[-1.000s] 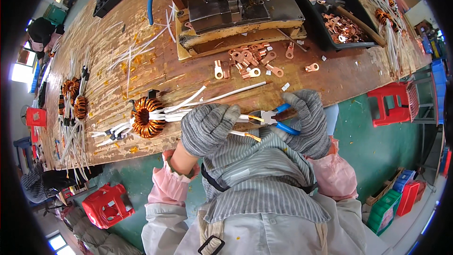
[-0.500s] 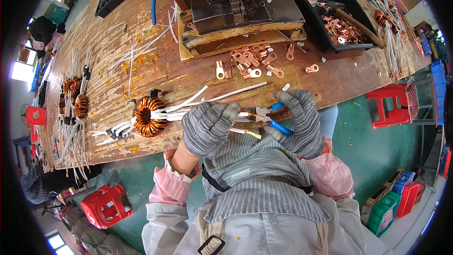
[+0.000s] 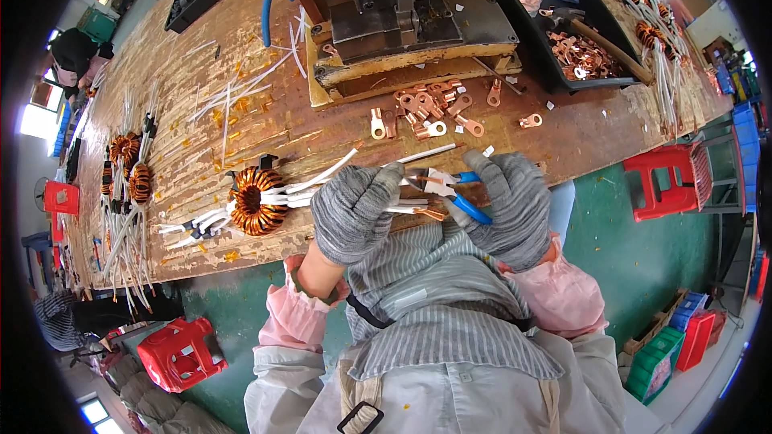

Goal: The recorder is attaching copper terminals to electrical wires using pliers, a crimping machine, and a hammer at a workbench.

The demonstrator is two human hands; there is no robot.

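My left hand [image 3: 352, 213], in a grey knit glove, is closed round the white wires [image 3: 326, 174] of a copper-wound ring coil [image 3: 257, 201] lying on the bench to its left. Bare copper shows at the wire ends [image 3: 430, 213] to the right of the fist. My right hand [image 3: 515, 207], gloved alike, grips the blue handles of a pair of pliers [image 3: 471, 209]. The jaws [image 3: 430, 181] point left and reach a wire end beside my left fingertips; whether they bite on it I cannot tell.
Loose copper lugs [image 3: 434, 104] lie beyond my hands, before a metal press [image 3: 418, 24]. A black tray [image 3: 599, 79] of lugs holds a hammer [image 3: 611, 48]. More coils [image 3: 129, 165] lie at the left. Red stools [image 3: 181, 351] stand on the floor; another person [image 3: 72, 60] is far left.
The plier jaws have shifted slightly left and up, toward my left fingertips, away from the copper end they were at. My right fingers have loosened a little; the handles have tilted.
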